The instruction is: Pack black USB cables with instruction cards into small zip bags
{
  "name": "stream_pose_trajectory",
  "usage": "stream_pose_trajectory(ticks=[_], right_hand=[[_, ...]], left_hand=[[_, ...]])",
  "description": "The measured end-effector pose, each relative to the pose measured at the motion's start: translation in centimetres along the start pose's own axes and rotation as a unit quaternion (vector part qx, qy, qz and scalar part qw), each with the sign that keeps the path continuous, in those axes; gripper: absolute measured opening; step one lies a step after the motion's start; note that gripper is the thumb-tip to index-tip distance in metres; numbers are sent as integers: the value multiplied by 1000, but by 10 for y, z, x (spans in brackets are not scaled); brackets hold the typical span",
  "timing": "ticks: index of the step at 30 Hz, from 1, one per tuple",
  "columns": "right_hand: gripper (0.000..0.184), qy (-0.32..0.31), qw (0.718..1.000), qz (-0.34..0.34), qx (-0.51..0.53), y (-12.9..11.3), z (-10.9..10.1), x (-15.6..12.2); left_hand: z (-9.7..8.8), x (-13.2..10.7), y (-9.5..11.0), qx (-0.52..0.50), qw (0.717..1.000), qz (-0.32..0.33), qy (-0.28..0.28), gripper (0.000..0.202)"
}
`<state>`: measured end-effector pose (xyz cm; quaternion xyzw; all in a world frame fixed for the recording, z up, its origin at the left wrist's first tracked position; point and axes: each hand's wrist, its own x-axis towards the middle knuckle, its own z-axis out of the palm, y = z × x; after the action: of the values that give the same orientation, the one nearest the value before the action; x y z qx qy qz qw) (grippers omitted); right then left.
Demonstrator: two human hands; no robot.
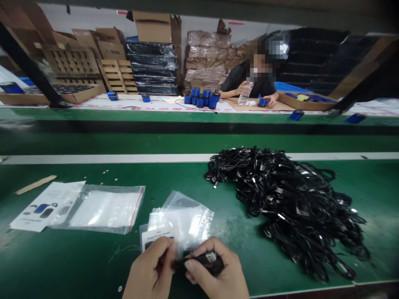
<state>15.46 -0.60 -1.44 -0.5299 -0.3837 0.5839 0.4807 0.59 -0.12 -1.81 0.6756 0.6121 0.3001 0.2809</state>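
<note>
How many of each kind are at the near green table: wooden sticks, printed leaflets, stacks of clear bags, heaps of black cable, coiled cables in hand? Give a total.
Wooden stick: 1
Printed leaflets: 2
Stacks of clear bags: 2
Heap of black cable: 1
Coiled cable, held by left hand and right hand: 1
Total: 7

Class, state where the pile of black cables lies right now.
In the head view, the pile of black cables lies on the green table, right of the small clear bags and the right hand.
</note>
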Motion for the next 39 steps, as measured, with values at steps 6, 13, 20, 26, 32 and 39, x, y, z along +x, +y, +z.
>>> stream_pose_trajectory(ticks=[6,13,20,26,32,39], right_hand=[[21,67,978,-112,-163,5,-4,7],[10,70,895,-316,-306,23,-2,4],[22,-24,999,-28,-14,12,4,1],[24,-56,989,-67,-123,2,-2,-2],[47,-150,979,-103,-93,1,-9,-8],[37,-146,986,-30,71,6,-9,1]], left_hand=[[7,-5,2,26,994,91,60,17],[27,-15,-6,102,977,132,129,21],[26,-16,-6,84,976,134,148,19],[24,-18,-2,81,969,144,182,19],[20,-18,-4,98,971,142,163,18],[26,-18,1,96,966,153,187,20]])
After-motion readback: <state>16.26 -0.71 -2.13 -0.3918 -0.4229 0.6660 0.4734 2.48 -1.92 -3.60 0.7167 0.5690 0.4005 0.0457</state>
